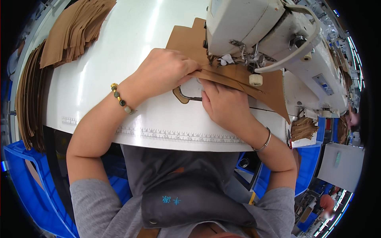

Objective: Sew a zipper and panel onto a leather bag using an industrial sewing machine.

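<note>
Presently, both hands are engaged on a tan leather piece (238,77) lying on the white worktop (119,59) under the head of a white sewing machine (270,27). The left hand (162,71) lies palm down on the piece, fingers drawn together and bent, fingertips pinching its folded edge just short of the needle area. The right hand (224,105) sits just below and beside the left, fingers together and pressed flat against the near edge of the same piece, holding it to the worktop. The piece runs from beyond the left hand, under the fingertips of both hands, and off to the right of the right hand, where it tapers to a point near the worktop edge. A cutout in the leather shows white worktop between the two hands. The left wrist carries a beaded bracelet (120,98); the right wrist carries a thin metal bangle (265,142). Well to the left of the left hand, stacks of tan cut pieces (71,31) rest on the worktop's far corner and along its left side. A printed ruler strip (178,137) runs along the worktop's near edge, below both hands. Blue plastic bins (27,178) stand below the worktop, left of the left forearm.
</note>
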A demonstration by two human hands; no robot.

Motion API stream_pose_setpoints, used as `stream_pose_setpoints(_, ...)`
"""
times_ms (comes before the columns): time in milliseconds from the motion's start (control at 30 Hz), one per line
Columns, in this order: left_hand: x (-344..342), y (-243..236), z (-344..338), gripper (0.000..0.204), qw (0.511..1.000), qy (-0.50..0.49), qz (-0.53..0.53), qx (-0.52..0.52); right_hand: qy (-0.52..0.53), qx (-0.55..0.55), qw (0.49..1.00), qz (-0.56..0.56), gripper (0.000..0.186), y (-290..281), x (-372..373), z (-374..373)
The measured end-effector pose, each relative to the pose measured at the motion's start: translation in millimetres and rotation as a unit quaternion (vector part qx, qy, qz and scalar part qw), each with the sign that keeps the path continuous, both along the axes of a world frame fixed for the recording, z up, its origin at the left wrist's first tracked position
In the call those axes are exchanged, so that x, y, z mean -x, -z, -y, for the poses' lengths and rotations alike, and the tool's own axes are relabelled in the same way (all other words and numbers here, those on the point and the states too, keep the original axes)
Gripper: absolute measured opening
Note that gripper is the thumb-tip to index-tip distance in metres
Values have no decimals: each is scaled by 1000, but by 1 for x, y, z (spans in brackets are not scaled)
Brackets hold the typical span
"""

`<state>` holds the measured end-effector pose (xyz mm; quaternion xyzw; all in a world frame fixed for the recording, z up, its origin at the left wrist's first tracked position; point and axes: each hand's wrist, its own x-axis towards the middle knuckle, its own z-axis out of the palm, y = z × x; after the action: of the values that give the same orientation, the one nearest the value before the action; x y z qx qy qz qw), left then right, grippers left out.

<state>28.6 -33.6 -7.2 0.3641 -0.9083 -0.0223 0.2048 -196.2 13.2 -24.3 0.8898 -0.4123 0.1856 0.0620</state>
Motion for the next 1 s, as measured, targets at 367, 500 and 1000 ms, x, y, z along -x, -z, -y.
stream_pose_setpoints(367, 2, 4, -4, 29, 1000, -11, 4, 25, -36, 4, 999, 28, 36, -2, 4, 0)
stream_pose_setpoints(500, 4, 1, -4, 29, 1000, -13, 2, 24, -38, 2, 999, 35, 36, -2, 5, 0)
stream_pose_setpoints(1000, -6, -14, -18, 39, 993, -5, 18, -118, -172, 93, 979, 51, 28, -39, 26, -33)
